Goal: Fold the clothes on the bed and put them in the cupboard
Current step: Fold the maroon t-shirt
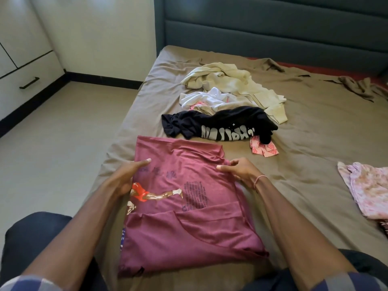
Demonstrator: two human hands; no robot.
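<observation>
Head view: left hand [128, 177] and right hand [241, 173] curl their fingers round the side edges of a half-folded maroon shirt [182, 208] at the bed's [304, 143] near edge; next, seemingly, both must lift its far half over evenly.

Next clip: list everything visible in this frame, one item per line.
bed sheet: 1, brown, rumpled, under all the clothes
headboard: 1, dark teal, far end
cupboard: 1, white, black handle, left
maroon T-shirt: 1, maroon, printed figure, nearest, partly folded
black T-shirt: 1, black, white lettering, crumpled beyond maroon T-shirt
white garment: 1, white, crumpled behind black T-shirt
cream garment: 1, cream, heaped nearest headboard
pink patterned cloth: 1, pink-white, at black T-shirt's right end
floral garment: 1, pale pink, right side
bracelet: 1, pink, right wrist
left hand: 1, grips maroon T-shirt's left edge
right hand: 1, pinches its right edge
</observation>
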